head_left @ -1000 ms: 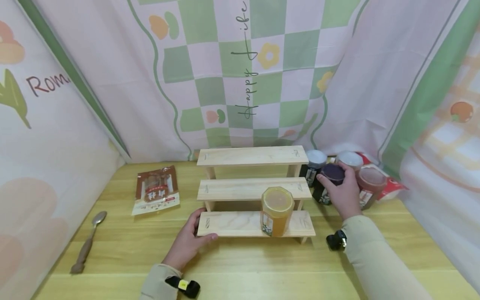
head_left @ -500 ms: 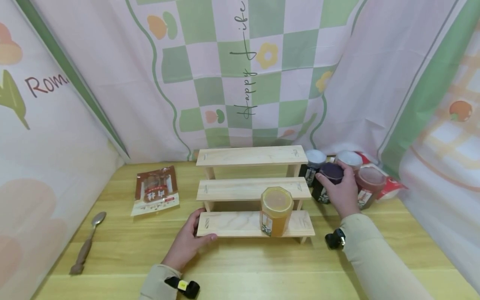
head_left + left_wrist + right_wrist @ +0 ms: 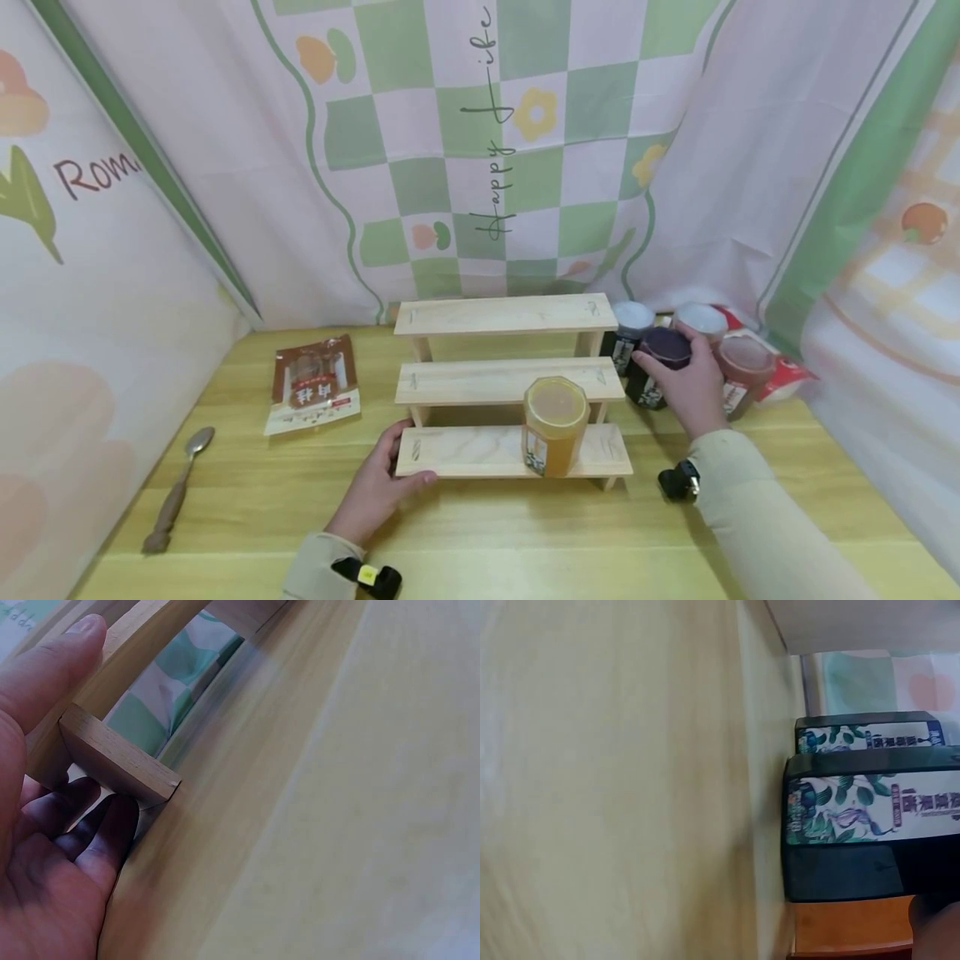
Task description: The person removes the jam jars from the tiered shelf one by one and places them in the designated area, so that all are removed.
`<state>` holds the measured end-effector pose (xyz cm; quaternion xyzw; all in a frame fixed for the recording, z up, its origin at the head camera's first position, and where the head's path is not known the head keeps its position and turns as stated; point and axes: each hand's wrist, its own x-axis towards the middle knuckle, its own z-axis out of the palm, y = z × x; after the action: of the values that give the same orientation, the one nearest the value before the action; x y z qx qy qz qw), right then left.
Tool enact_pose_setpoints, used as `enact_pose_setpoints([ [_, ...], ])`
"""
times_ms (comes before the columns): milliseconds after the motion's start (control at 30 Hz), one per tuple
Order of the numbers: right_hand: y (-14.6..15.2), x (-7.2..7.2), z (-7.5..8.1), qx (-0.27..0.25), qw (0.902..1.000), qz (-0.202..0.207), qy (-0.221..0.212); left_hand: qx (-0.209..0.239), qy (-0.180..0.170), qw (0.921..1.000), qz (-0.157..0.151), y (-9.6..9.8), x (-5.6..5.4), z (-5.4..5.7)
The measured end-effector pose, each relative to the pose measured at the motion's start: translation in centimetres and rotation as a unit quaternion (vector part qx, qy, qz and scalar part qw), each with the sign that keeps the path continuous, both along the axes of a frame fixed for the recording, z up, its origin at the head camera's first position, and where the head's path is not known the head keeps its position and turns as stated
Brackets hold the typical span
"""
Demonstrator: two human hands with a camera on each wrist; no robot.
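A three-tier wooden stand [image 3: 465, 450] sits mid-table. My left hand [image 3: 378, 496] grips the left end of its lowest shelf; in the left wrist view the thumb lies over the board and the fingers [image 3: 112, 832] curl behind the short leg [image 3: 112, 754]. On that shelf, right of its middle, stands an octagonal jar of amber contents [image 3: 557, 425]. To the right of the stand, my right hand [image 3: 693, 387] holds a dark jar [image 3: 667, 348] by its top, thumb on the left side. Its flowered label [image 3: 847, 806] faces the right wrist camera, its base close over the tabletop.
Around the held jar stand a white-lidded dark jar [image 3: 632, 317], another pale-lidded jar [image 3: 699, 318] and a reddish-brown jar [image 3: 745, 362]. A red-and-white packet [image 3: 786, 379] lies behind them. At left are a brown packet [image 3: 313, 379] and a spoon [image 3: 174, 500]. Printed curtains enclose the table.
Both hands keep their holds, and the stand and jars stay where they were. The head view shifts only slightly.
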<state>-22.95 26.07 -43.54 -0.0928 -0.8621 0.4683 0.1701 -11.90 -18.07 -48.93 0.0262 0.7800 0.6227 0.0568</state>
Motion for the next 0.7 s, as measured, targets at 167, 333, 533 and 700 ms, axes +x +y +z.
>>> enact_pose_setpoints([
  [167, 0.0, 0.3, 0.3, 0.006, 0.9999, 0.002, 0.016, 0.008, 0.000, 0.9999, 0.008, 0.1, 0.1, 0.2],
  [333, 0.0, 0.7, 0.7, -0.001, 0.9997, -0.003, 0.026, 0.012, 0.001, 0.9999, 0.010, 0.2, 0.1, 0.2],
  [533, -0.3, 1.7, 1.3, -0.023, 0.9993, -0.001, 0.029, 0.006, 0.003, 1.0000, 0.004, 0.1, 0.0, -0.1],
  [700, -0.7, 2.8, 2.1, -0.060, 0.9981, -0.001, 0.016, -0.001, -0.004, 1.0000, 0.002, 0.0, -0.1, -0.2],
])
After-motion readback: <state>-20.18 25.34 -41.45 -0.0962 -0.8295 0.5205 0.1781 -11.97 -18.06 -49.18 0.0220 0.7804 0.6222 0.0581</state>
